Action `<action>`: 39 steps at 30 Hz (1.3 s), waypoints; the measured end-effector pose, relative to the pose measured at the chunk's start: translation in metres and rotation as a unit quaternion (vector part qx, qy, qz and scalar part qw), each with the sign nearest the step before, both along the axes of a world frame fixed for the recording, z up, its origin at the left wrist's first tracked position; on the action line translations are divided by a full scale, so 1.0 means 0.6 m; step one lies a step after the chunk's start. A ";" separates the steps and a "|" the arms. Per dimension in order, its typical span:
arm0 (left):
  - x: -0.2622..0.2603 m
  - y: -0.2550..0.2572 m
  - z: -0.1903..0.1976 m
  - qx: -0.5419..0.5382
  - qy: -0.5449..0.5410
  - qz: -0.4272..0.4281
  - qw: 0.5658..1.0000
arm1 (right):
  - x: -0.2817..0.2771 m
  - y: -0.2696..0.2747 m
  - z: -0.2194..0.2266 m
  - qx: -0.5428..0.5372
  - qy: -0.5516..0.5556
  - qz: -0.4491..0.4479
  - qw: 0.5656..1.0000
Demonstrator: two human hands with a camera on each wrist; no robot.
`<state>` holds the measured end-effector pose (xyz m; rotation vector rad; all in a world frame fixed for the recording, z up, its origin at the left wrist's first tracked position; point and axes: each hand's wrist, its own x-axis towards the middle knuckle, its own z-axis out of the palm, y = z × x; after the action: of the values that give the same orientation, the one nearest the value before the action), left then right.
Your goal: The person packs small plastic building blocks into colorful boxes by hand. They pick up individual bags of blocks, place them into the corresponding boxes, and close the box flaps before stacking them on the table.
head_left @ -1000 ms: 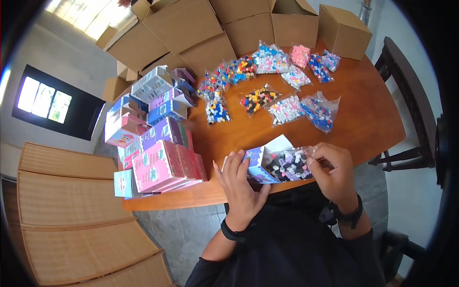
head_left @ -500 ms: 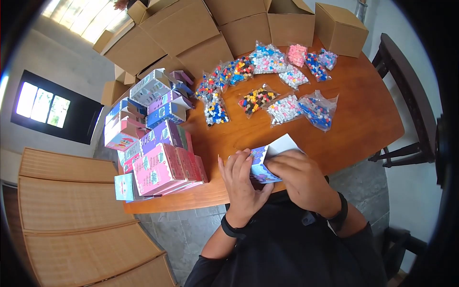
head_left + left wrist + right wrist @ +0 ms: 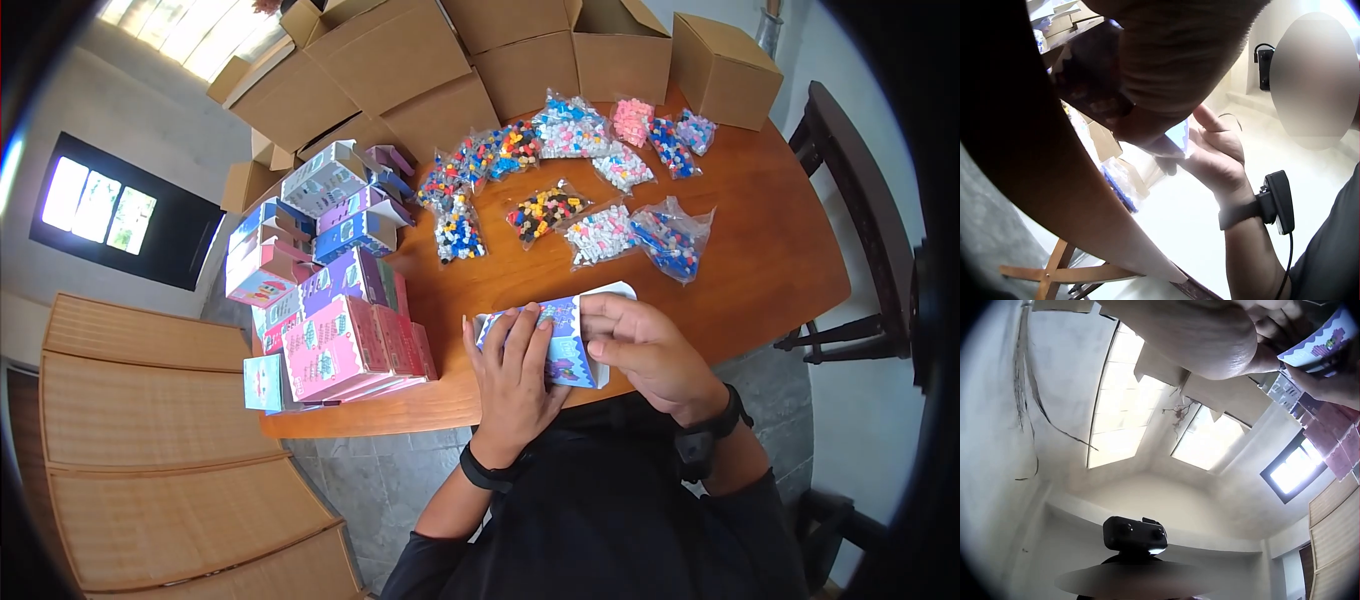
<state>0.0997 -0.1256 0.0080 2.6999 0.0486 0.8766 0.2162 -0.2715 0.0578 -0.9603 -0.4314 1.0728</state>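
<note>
A small blue and purple printed carton (image 3: 566, 348) lies between my hands at the table's front edge, its open end facing right. My left hand (image 3: 513, 385) grips it from the left, fingers across the printed top and thumb on the near side. At the open end, the fingers of my right hand (image 3: 648, 352) are partly hidden behind the carton's edge, with the thumb at its near rim. A white flap (image 3: 622, 290) sticks out beyond that hand. The carton's inside is hidden. In the right wrist view the carton's scalloped border (image 3: 1319, 347) shows beside my fingers.
Pink, purple and blue cartons (image 3: 325, 345) stand stacked at left on the wooden table (image 3: 470, 310). Clear bags of coloured bricks (image 3: 600, 235) lie across the middle and back. Large cardboard boxes (image 3: 400, 60) line the far edge. A dark chair (image 3: 850, 220) stands at right.
The bag of grey and purple bricks at the carton's mouth is out of sight after my right hand reached into the opening. That hand has drawn back to the rim; the carton's printed side is turned up.
</note>
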 end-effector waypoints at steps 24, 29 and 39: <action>0.007 0.006 0.001 -0.006 -0.040 0.032 0.999 | -0.020 0.012 0.036 0.038 0.043 -0.006 0.998; 0.001 0.011 0.002 0.002 -0.047 0.043 0.998 | -0.022 0.014 0.025 0.058 0.111 -0.036 0.992; 0.002 0.010 -0.011 0.027 -0.013 0.045 0.999 | -0.045 0.027 -0.011 0.088 0.160 -0.111 0.977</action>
<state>0.1009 -0.1197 0.0016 2.7532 0.1430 0.9527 0.1891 -0.2555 0.0510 -0.6463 -0.1456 0.9464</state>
